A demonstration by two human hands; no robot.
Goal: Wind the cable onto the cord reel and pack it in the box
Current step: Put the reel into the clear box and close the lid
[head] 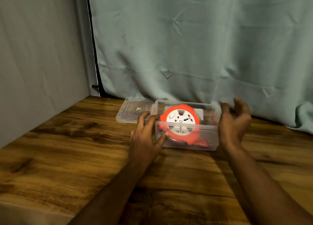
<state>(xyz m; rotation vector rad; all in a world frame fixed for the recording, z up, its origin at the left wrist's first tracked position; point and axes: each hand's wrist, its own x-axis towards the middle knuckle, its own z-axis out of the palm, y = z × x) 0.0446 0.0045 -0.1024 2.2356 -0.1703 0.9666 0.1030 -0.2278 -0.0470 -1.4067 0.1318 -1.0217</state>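
An orange cord reel (180, 123) with a white socket face lies tilted inside a clear plastic box (208, 136) on the wooden table. Orange cable (202, 142) shows low in the box at its front right. My left hand (147, 133) grips the box's left end, fingers over the rim and thumb against the front wall. My right hand (234, 121) hovers just off the box's right end, palm facing inward, fingers relaxed and holding nothing.
The clear lid (133, 111) lies flat on the wooden table (76, 153), touching the box's left end. A green curtain (194, 47) hangs right behind the box. A grey wall panel (39, 55) bounds the table on the left.
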